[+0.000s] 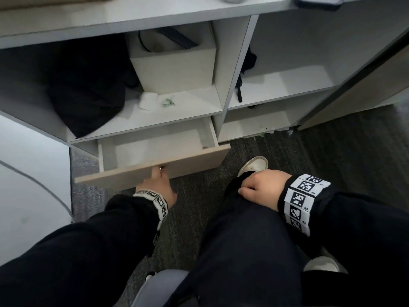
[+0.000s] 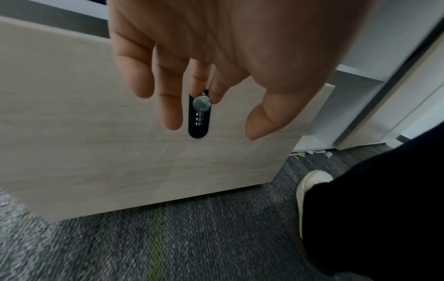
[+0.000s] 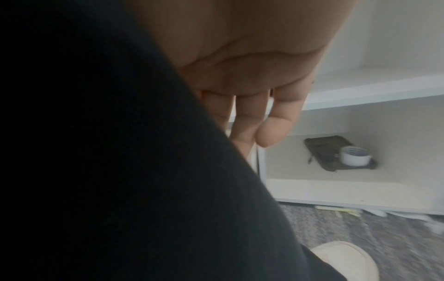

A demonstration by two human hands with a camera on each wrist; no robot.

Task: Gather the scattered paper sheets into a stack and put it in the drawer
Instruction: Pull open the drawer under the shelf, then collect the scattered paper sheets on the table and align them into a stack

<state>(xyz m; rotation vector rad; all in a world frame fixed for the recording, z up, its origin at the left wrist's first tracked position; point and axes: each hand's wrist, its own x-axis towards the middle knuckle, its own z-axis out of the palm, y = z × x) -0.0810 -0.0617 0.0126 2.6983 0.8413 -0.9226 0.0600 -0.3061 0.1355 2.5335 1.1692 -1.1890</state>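
The light wood drawer (image 1: 188,165) under the white shelf unit is pulled partly out. A flat white stack of paper (image 1: 155,149) lies on its floor. My left hand (image 1: 159,173) reaches to the middle of the drawer front (image 2: 96,142). There, two fingertips (image 2: 216,95) pinch the small silver knob (image 2: 201,104) at the top of a black combination lock (image 2: 198,125). My right hand (image 1: 261,187) rests on my right knee with loosely curled fingers (image 3: 259,123) and holds nothing.
On the shelf above the drawer are a black bag (image 1: 88,91), a beige box (image 1: 174,67) and a small white item (image 1: 147,100). The low right compartment holds a dark tray with a white cup (image 3: 355,157). A cabinet door (image 1: 365,85) stands open at the right. Litter lies on the grey carpet (image 3: 336,211).
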